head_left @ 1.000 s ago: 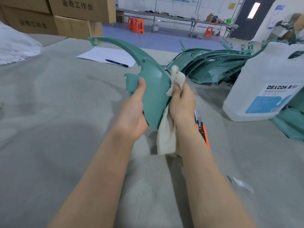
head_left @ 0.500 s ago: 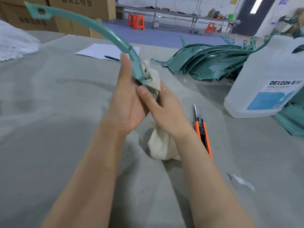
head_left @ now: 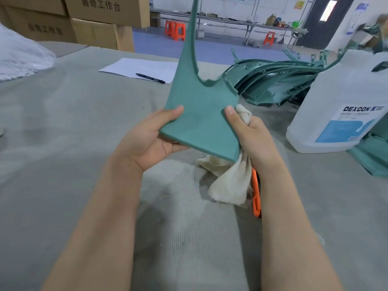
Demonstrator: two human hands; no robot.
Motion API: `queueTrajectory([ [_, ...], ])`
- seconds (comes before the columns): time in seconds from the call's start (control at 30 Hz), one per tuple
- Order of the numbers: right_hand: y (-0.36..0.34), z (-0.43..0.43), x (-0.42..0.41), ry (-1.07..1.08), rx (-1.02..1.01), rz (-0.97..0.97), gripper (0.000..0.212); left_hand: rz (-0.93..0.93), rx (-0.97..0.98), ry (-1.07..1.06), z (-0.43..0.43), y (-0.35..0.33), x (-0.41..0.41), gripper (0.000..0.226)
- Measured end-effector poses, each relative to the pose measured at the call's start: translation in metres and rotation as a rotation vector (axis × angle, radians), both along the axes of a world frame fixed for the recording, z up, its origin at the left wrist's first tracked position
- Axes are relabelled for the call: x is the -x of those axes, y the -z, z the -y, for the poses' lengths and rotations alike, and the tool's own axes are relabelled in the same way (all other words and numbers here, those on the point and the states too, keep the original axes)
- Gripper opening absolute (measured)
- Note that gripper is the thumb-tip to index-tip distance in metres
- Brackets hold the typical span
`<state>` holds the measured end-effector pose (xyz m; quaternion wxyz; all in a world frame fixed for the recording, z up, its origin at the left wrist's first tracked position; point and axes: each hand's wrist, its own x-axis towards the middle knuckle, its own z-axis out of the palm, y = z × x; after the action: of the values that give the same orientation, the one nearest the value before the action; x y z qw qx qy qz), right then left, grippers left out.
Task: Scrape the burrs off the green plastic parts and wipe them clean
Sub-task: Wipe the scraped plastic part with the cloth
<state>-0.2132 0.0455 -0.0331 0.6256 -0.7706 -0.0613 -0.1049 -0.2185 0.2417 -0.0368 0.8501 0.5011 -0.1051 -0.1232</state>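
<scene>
Presently, the green plastic part (head_left: 197, 116) is held up above the grey cloth-covered table (head_left: 73, 127), broad flat end toward the person, its narrow arm rising past the top edge of the view. The left hand (head_left: 151, 139) grips the lower left edge, thumb on the face and fingers underneath. The right hand (head_left: 249, 137) clamps the right edge, thumb on the face, with a cream cloth (head_left: 231, 183) bunched in its fingers; the cloth's tail hangs below the part's lower corner. An orange utility knife (head_left: 256, 198) lies on the table just under the right wrist, partly hidden by it. To the right, near the table's far side, a stack of green parts (head_left: 273, 80) rests with rims and tabs jutting outward. Just beside it stands a translucent white jug (head_left: 340, 106) labelled DEXCON; its fill level cannot be read. Another green part (head_left: 371, 156) lies at the right edge behind the jug. A sheet of paper (head_left: 138, 68) with a pen (head_left: 150, 78) lies well behind the hands. Cardboard boxes (head_left: 84, 19) line the far left edge, with a white plastic bag (head_left: 19, 55) beside them. The table's left half is open surface.
</scene>
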Motion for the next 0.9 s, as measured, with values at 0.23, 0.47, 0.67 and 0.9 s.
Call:
queueTrajectory([
  [0.23, 0.004, 0.001, -0.006, 0.096, 0.109, 0.045, 0.031, -0.172, 0.007, 0.039, 0.008, 0.004, 0.000, 0.037],
  [0.47, -0.001, -0.014, -0.005, 0.422, -0.036, 0.224, 0.042, -0.131, -0.013, -0.189, 0.026, 0.004, -0.004, 0.035],
  [0.67, 0.020, -0.080, 0.016, -0.005, 0.494, 0.482, 0.038, -0.105, 0.224, -0.310, 0.034, 0.002, -0.007, 0.038],
  [0.9, 0.013, -0.063, 0.010, 0.225, 0.374, 0.352, 0.034, -0.047, 0.055, -0.368, 0.044, 0.000, -0.002, 0.041],
])
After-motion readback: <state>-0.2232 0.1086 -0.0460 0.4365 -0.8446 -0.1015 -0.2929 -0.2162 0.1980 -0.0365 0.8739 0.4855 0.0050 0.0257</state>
